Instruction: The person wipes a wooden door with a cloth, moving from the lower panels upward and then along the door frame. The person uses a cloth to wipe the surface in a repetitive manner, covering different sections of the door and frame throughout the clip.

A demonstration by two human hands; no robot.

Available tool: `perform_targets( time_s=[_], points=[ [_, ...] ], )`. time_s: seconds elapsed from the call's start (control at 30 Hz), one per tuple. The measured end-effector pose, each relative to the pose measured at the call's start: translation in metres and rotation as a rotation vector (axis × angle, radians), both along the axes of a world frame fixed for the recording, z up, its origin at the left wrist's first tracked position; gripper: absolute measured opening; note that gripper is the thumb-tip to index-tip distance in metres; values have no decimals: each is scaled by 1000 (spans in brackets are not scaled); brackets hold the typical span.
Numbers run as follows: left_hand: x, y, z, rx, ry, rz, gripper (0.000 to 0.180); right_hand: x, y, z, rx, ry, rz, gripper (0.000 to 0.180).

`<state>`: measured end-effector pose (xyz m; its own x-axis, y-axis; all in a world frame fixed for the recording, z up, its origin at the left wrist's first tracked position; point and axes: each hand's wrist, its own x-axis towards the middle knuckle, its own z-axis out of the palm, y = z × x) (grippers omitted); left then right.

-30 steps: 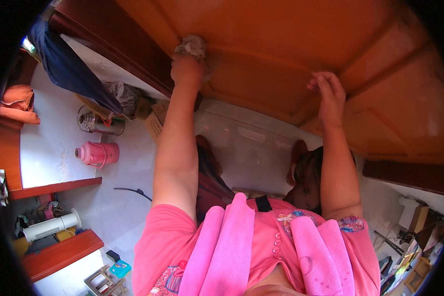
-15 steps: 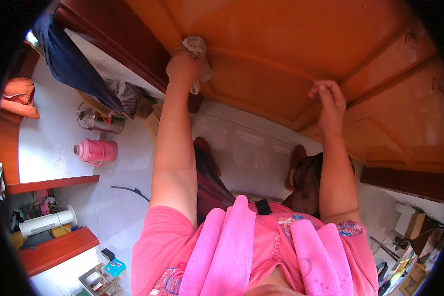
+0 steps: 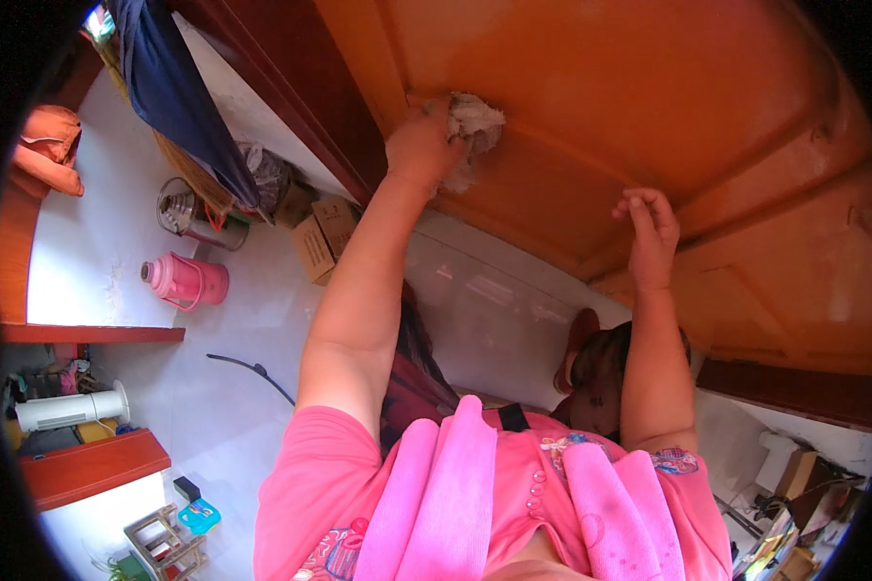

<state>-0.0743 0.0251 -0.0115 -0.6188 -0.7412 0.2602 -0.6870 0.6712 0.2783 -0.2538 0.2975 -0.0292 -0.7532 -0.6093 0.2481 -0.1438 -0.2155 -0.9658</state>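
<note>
left hand (image 3: 421,145): closed around a grey rag (image 3: 473,124), pressing it on the orange wooden door (image 3: 649,87)
right hand (image 3: 649,228): empty, fingers loosely bent, touching the door

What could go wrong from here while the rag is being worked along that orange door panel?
1. The left hand grips only part of the crumpled rag; the loose end may snag on the raised moulding of the orange wooden door and slip free.
2. The right hand rests on the panel by its fingertips alone, so it probably gives little support if the door swings.
</note>
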Motion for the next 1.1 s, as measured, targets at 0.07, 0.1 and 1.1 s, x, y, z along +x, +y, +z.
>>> perform_targets(
  time_s=[0.07, 0.1, 1.1],
  points=[
    [0, -6, 6, 8, -92, 100, 72, 2, 0, 2, 46, 33, -16, 10],
    [0, -10, 9, 12, -139, 150, 74, 3, 0, 3, 68, 49, -25, 10],
    [11, -16, -7, 552, 764, 3, 56, 29, -22, -5, 143, 32, 166, 6]
  ],
)
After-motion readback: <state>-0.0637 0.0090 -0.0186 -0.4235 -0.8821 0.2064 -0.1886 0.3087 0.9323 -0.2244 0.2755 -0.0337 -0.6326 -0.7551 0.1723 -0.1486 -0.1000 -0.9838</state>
